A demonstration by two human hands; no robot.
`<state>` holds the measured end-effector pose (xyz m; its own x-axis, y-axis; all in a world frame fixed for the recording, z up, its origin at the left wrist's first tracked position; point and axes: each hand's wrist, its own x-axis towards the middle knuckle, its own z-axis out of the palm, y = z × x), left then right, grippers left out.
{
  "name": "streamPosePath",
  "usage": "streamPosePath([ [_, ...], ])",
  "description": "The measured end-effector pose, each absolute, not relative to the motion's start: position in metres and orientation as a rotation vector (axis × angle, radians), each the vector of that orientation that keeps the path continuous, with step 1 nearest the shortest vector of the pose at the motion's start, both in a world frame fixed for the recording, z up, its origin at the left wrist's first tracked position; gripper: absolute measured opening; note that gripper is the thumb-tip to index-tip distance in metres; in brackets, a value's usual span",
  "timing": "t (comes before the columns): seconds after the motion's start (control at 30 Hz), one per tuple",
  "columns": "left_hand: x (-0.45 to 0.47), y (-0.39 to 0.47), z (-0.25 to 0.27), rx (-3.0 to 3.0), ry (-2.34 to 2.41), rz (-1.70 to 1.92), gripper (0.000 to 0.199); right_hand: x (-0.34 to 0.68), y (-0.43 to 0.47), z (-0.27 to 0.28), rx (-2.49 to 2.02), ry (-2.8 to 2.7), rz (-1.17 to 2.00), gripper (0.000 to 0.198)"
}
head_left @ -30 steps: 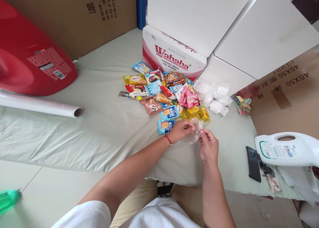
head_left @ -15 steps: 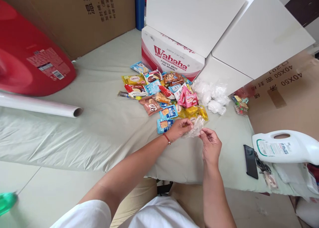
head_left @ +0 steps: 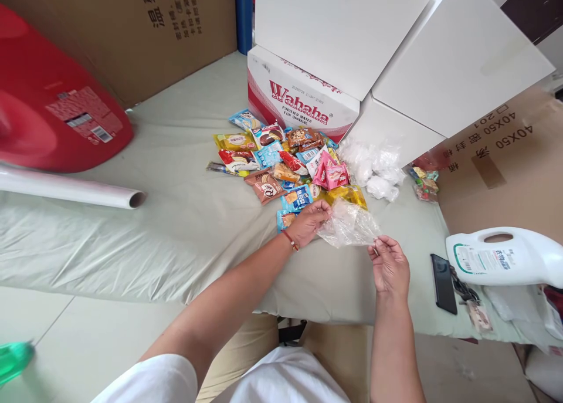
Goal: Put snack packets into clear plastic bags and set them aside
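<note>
A clear plastic bag (head_left: 349, 226) is stretched between my two hands, low over the front of the table. My left hand (head_left: 309, 222) pinches its left end, right beside the blue snack packets (head_left: 297, 198). At the other end, the fingertips of my right hand (head_left: 389, 261) are closed on the bag's edge. Just beyond the bag lies a pile of wrapped snacks, among them a pink packet (head_left: 336, 176), a brown packet (head_left: 264, 186) and yellow packets (head_left: 352, 196). Crumpled clear bags (head_left: 373, 165) sit to the right of the pile.
A Wahaha carton (head_left: 303, 101) and white boxes (head_left: 338, 27) stand behind the snacks. At left are a red jug (head_left: 57, 109) and a white tube (head_left: 70, 186). A phone (head_left: 444, 283) and a white bottle (head_left: 497, 256) lie at right, near a brown carton (head_left: 501, 151).
My right hand has moved right and slightly down, and my left hand slightly left. The bag, bunched before, is now spread wider between them.
</note>
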<state>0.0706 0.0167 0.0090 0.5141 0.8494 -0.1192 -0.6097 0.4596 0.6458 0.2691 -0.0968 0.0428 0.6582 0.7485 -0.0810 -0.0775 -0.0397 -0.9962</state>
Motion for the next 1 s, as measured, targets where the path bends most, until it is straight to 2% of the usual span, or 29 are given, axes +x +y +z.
streamPosePath([
  [0.13, 0.077, 0.015, 0.004, 0.728, 0.486, 0.988, 0.050, 0.259, -0.104, 0.045, -1.705, -0.793, 0.282, 0.032],
  [0.2, 0.078, 0.014, 0.004, 0.809, 0.496, 1.009, 0.050, 0.242, -0.102, 0.049, -1.720, -0.988, 0.196, 0.029],
  [0.37, 0.079, 0.010, 0.003, 0.988, 0.522, 0.996, 0.051, 0.209, -0.079, 0.043, -1.701, -1.398, 0.433, 0.031],
  [0.5, 0.081, 0.013, -0.002, 0.950, 0.561, 1.004, 0.053, 0.214, -0.069, 0.032, -1.696, -1.242, 0.526, 0.025],
  [0.6, 0.083, 0.015, -0.003, 0.862, 0.586, 1.023, 0.055, 0.219, -0.070, 0.031, -1.671, -1.111, 0.572, 0.030],
  [0.73, 0.083, 0.014, -0.001, 0.852, 0.594, 1.009, 0.055, 0.214, -0.071, 0.033, -1.718, -1.258, 0.535, 0.042],
  [0.87, 0.081, 0.013, 0.001, 0.819, 0.594, 1.016, 0.054, 0.213, -0.071, 0.029, -1.703, -1.206, 0.625, 0.029],
  [1.0, 0.080, 0.017, -0.001, 0.754, 0.609, 1.044, 0.055, 0.226, -0.078, 0.029, -1.554, -0.902, 0.701, 0.034],
])
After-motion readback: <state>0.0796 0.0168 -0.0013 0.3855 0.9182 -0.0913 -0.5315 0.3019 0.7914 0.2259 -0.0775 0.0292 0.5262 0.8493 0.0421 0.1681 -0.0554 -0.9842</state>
